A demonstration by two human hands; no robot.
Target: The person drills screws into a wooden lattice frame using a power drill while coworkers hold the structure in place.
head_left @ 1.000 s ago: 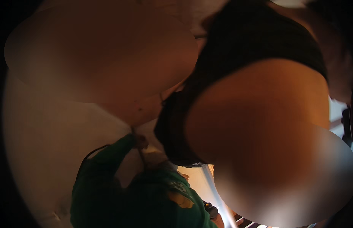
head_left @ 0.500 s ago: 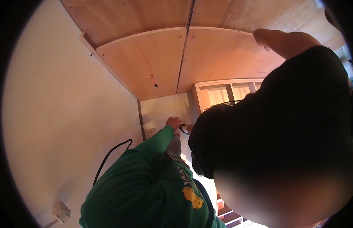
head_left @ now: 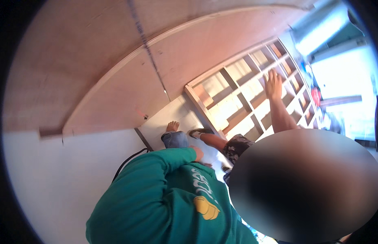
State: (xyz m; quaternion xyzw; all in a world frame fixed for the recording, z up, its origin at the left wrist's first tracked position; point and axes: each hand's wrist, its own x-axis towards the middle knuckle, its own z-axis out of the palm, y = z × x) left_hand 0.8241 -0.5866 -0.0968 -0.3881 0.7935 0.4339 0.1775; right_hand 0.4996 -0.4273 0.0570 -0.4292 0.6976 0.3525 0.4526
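Note:
My left hand (head_left: 198,153) is held low in front of my body at the end of a green sleeve (head_left: 156,158). It is near the front of my green top, and its fingers are mostly hidden. Just below it shows a small patch of skin that may be part of my right hand; too little shows to tell its pose. I can make out no object in either hand. Beyond them is a bare foot (head_left: 172,126) below a grey trouser leg (head_left: 175,140).
At the right, a co-worker's hand (head_left: 273,84) reaches across a wooden grid frame (head_left: 233,105). Large wooden panels (head_left: 123,95) with a curved edge strip rise ahead. A black cable (head_left: 128,162) runs along the white wall at the left.
My view has swung right, bringing more of the grid frame and a bright area into sight. The co-worker's hand has gone from the panel edge to the frame. My left hand has drawn nearer my body.

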